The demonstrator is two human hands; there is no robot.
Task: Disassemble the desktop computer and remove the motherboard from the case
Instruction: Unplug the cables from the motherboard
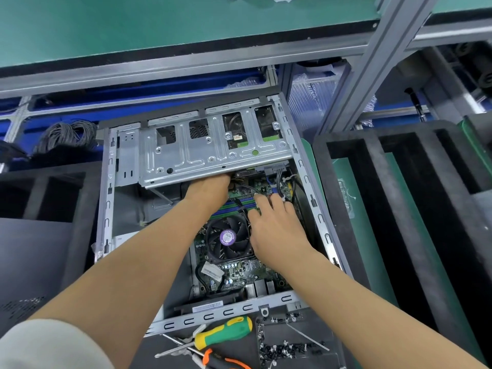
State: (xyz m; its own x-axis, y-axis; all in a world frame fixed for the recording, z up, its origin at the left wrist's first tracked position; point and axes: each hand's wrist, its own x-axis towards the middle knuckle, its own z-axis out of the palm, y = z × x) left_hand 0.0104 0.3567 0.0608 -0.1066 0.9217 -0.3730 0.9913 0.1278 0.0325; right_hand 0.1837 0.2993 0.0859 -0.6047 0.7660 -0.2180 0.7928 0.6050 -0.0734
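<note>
Steel drive cage [213, 145] hiding left hand's [210, 189] fingers

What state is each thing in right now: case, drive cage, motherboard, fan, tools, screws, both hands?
Case: side open, lying flat.
Drive cage: still mounted over the far end.
Motherboard: still in the case, cables attached.
Cooler fan: in place on the board.
Screwdriver: lying unused in front.
Screws: loose in a pile.
Left hand: fingers hidden under the cage.
Right hand: fingers on cables.

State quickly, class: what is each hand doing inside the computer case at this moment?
Left hand: fingers hidden under the silver metal drive cage; cannot be told.
Right hand: fingers curled among the black cables; grip cannot be told.
</note>
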